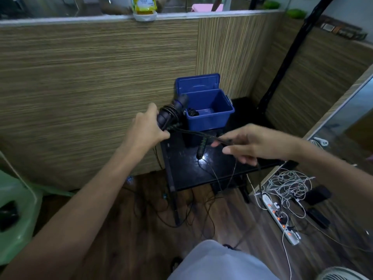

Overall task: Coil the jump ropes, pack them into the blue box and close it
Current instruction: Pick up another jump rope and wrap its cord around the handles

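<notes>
An open blue box [209, 118] stands on a small black table [189, 170], its lid [196, 82] tipped up at the back. One coiled black rope [192, 112] lies inside at the left. My left hand [148, 126] grips two dark jump rope handles [172, 111] with cord wound round them, just left of the box. My right hand [254, 143] pinches the loose black cord [203, 136] stretched between the hands. Another handle [201, 148] with a green band lies on the table below the cord. Thin cord trails off the table to the floor.
A striped wood-panel counter wall [101, 87] rises behind the table. A green plastic chair [16, 215] stands at the left. A white power strip [280, 217] and tangled white cables [288, 184] lie on the floor at the right, beside a black pole [286, 57].
</notes>
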